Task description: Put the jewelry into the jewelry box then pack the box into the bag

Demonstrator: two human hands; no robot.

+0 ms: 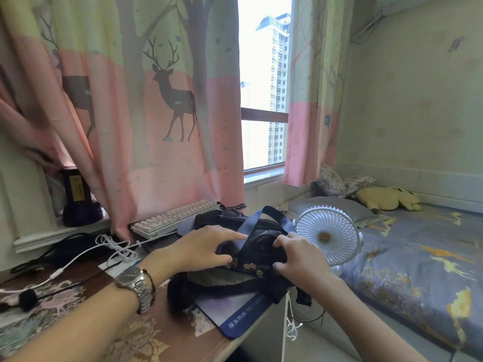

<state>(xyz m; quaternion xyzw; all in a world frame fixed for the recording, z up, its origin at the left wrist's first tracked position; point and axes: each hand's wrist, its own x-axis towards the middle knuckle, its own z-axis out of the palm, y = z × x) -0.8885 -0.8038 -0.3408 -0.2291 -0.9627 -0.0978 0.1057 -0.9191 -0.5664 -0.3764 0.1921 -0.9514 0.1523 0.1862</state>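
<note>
A dark fabric bag (257, 253) with a blue strap and small flower embroidery lies at the desk's right end, partly on a blue mouse pad (235, 313). My left hand (206, 246), a metal watch on its wrist, grips the bag's left side near the strap. My right hand (300, 253) pinches the bag's right edge. Both hands hold the cloth around the opening. No jewelry or jewelry box shows; I cannot tell whether either is inside the bag.
A white keyboard (175, 216) lies behind the bag by the curtain. White cable (115, 248) and a small black microphone (27, 299) lie on the left. A white fan (328, 235) stands just right of the bag. The bed (418, 257) fills the right side.
</note>
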